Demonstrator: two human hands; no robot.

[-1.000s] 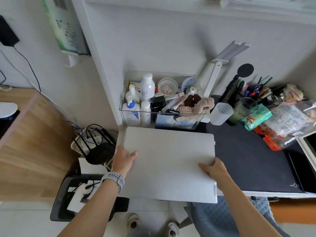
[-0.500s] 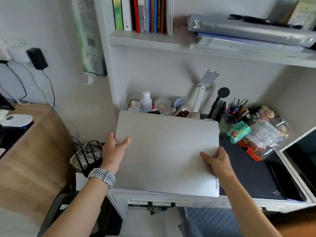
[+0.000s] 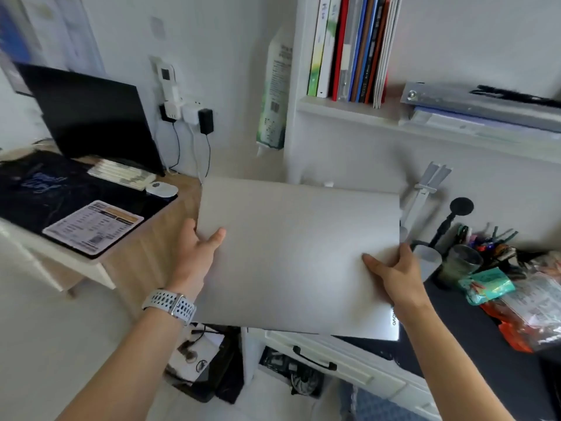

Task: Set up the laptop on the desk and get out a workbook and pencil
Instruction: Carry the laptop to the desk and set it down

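The closed silver laptop was held up in the air by both hands, its lid facing the camera and tilted, with its lower right corner over the front edge of the dark-topped desk. The left hand gripped the left edge, thumb lying across the lid and the other fingers hidden behind it. The right hand gripped the right edge the same way, thumb on the lid and fingers wrapped out of sight behind. A pale perforated watch sat on the left wrist. Behind the laptop, a row of upright books stood on a white shelf. At the right of the desk stood a cup and a cluster of pens, near some plastic bags. To the left, on a wooden table, stood a dark monitor, with a white mouse in front of it.
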